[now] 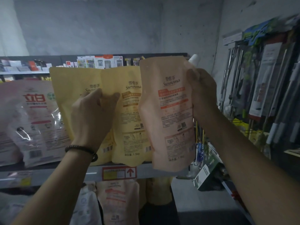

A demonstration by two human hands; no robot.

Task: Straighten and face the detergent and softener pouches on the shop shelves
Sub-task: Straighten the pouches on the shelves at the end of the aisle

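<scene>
Midway: the right hand (203, 95) grips the tilted pink pouch (167, 111), not yet seated; the left hand (92, 114) seems to pinch a yellow pouch (68, 88); lower pouches (116, 200) look untidy

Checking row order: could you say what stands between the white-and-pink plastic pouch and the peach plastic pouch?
Two yellow plastic pouches, side by side, in the head view.

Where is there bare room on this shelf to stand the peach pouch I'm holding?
Only at the right end of the shelf, between the right yellow pouch and the green box; the peach pouch hides most of it. Left is packed: yellow pouches, then pink bags. Below, bare grey surface right of the lower pouches.
</scene>
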